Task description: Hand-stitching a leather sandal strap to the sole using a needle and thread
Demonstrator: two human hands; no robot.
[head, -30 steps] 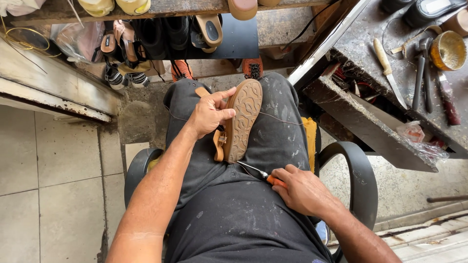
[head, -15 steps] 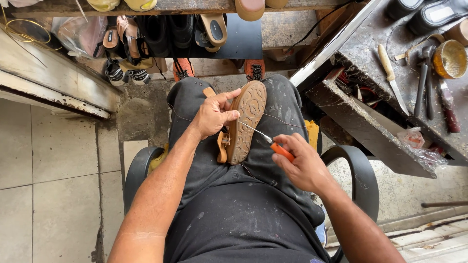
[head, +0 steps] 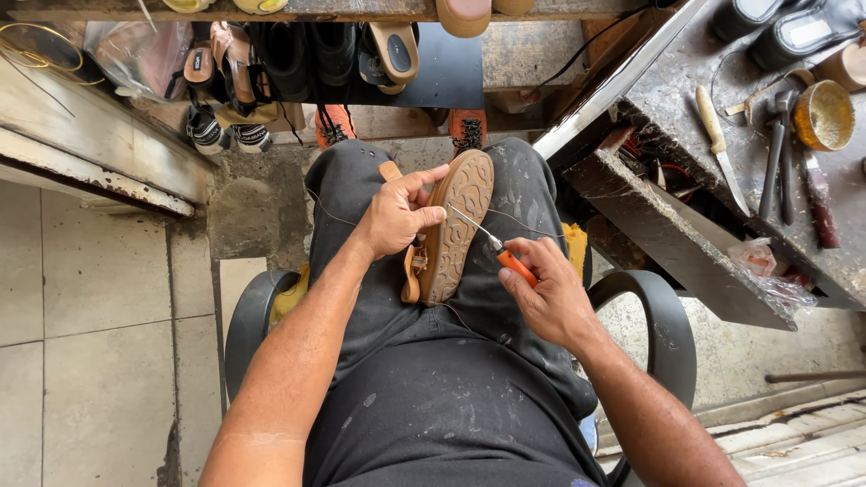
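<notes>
A tan sandal (head: 456,221) lies sole-up on my lap, its patterned sole facing the camera. My left hand (head: 397,215) grips its left edge, thumb and fingers curled over the sole. My right hand (head: 546,289) holds an awl with an orange handle (head: 516,266); its thin metal point touches the sole near the right edge. A fine thread (head: 519,225) runs from the sandal across my dark trousers.
A workbench (head: 749,171) at the right carries a knife, pliers, a hammer and a round tin. Several shoes and sandals (head: 289,54) sit on a shelf ahead. I sit in a black armchair (head: 667,334) on a tiled floor (head: 99,307).
My right hand has lifted the awl from low on my lap up to the sandal's sole. The left hand keeps its hold on the sandal.
</notes>
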